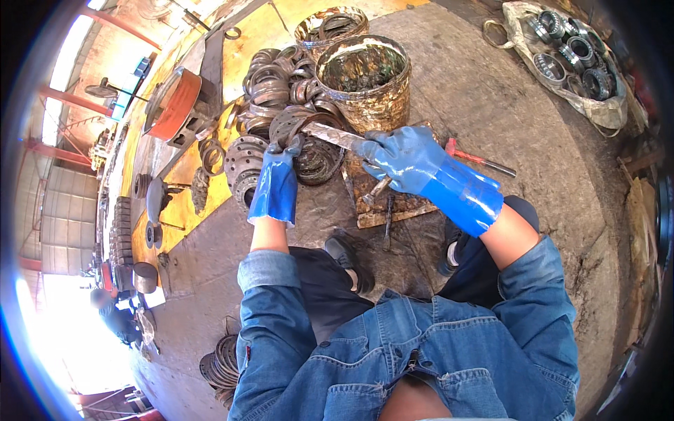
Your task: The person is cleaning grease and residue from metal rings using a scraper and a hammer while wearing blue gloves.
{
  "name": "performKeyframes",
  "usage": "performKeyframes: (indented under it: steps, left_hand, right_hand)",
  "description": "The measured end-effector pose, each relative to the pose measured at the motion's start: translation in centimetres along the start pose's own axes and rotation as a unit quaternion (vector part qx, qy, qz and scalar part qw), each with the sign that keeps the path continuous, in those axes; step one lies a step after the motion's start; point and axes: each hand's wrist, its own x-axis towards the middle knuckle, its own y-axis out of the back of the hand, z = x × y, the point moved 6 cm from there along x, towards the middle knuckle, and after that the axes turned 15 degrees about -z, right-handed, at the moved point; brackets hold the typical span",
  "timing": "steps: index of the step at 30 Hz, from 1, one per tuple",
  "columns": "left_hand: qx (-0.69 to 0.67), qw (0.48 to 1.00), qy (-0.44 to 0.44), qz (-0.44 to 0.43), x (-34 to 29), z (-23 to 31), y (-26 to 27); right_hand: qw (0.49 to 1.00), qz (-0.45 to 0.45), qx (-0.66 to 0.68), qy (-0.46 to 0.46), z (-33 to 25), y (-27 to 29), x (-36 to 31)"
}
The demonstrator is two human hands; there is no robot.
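My left hand [278, 177], in a blue rubber glove, is closed on the edge of a greasy round metal disc [286, 125] with holes in it. In my right hand [411, 160], gloved the same way, is a flat grey metal bar [331, 135]. Its far end reaches across to the disc and appears to lie against its edge. A short metal piece [377, 191] shows below my right fingers; I cannot tell whether it belongs to the bar. Holed flanges [246, 156] lie just left of my left hand. Beneath my right hand lies a grimy wooden board [404, 210].
Two grease-caked buckets [375, 109] stand ahead, beside a heap of metal rings [269, 88]. A red-and-dark hand tool [481, 160] lies right of my right glove. A white sack [523, 31] holds several bearings. An orange drum [174, 105] and a disc stack [223, 361] are leftward. A person [116, 319] is far left.
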Motion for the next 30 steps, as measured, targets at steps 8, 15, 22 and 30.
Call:
performKeyframes:
  steps: [8, 15, 22, 30]
  left_hand:
    - [0.012, 0.999, -0.014, -0.035, 0.1, -0.1, 0.7]
    - [0.006, 0.999, 0.023, -0.029, -1.5, 1.4, -0.2]
    - [0.032, 0.999, -0.021, -0.028, -1.3, 1.2, 1.4]
    - [0.016, 1.000, 0.020, -0.014, -2.4, 2.6, 0.1]
  right_hand:
    - [0.999, -0.025, -0.017, -0.009, -0.4, 0.0, 0.6]
    - [1.000, 0.012, 0.005, -0.009, -0.2, -0.1, 0.4]
    - [0.992, 0.072, 0.100, 0.009, 2.6, -0.2, 0.2]
    - [0.980, 0.177, 0.011, 0.088, -0.6, 1.7, -0.9]
